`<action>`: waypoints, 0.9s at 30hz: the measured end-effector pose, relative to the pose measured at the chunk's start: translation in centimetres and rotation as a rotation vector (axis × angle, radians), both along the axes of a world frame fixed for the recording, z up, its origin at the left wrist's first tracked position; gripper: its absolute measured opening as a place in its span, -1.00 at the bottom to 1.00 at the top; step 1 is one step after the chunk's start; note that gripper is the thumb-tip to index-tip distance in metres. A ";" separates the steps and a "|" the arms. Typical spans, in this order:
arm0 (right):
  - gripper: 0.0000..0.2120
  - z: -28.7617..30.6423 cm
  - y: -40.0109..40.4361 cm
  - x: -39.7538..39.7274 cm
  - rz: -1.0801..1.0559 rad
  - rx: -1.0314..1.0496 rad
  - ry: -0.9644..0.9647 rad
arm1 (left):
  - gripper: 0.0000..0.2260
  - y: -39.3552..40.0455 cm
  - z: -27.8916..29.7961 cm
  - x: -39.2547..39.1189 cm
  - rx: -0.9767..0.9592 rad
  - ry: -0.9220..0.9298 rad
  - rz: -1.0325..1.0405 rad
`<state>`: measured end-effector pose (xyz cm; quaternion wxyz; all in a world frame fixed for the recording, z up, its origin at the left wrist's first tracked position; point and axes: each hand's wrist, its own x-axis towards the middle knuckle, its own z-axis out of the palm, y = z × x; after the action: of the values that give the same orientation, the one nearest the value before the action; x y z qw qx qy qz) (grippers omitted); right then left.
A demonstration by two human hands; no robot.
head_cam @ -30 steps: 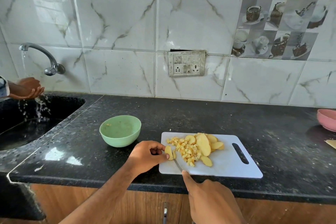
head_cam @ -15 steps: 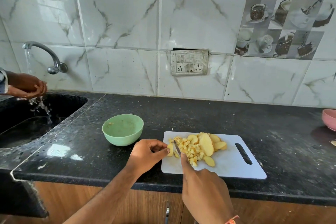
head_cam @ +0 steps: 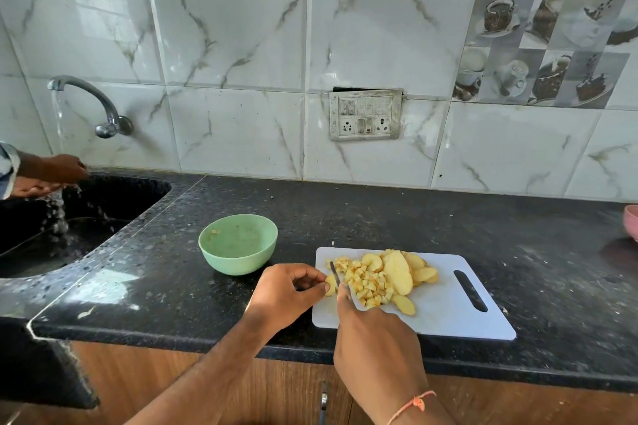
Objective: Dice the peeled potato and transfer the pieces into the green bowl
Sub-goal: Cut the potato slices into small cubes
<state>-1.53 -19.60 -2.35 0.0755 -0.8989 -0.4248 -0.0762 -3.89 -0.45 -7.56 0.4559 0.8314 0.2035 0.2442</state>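
Observation:
A white cutting board [head_cam: 448,314] lies on the black counter with a heap of diced potato [head_cam: 367,281] and several potato slices [head_cam: 398,271] on it. My left hand [head_cam: 284,295] pinches one potato slice [head_cam: 330,285] at the board's left edge. My right hand [head_cam: 374,338] grips a knife [head_cam: 335,272], forefinger along its back, the blade standing on that slice just right of my left fingertips. The green bowl [head_cam: 238,243] stands left of the board, with a few potato bits inside.
A black sink [head_cam: 79,214] is at the left, its tap [head_cam: 89,103] running over another person's hands [head_cam: 51,172]. A pink bowl [head_cam: 631,224] shows at the right edge. The counter's front edge runs just below the board.
The knife has moved forward and up onto the slice held by my left hand. The other person's hands keep rubbing under the tap.

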 end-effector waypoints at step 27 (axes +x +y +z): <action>-0.34 -0.9 2.1 0.3 -0.016 -0.068 -0.015 | -0.89 0.6 -0.9 0.2 0.067 -0.040 0.023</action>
<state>-1.27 -17.48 -3.28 0.0412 -0.9037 -0.4206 -0.0691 -3.64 0.16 -8.51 0.4287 0.8388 0.1957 0.2725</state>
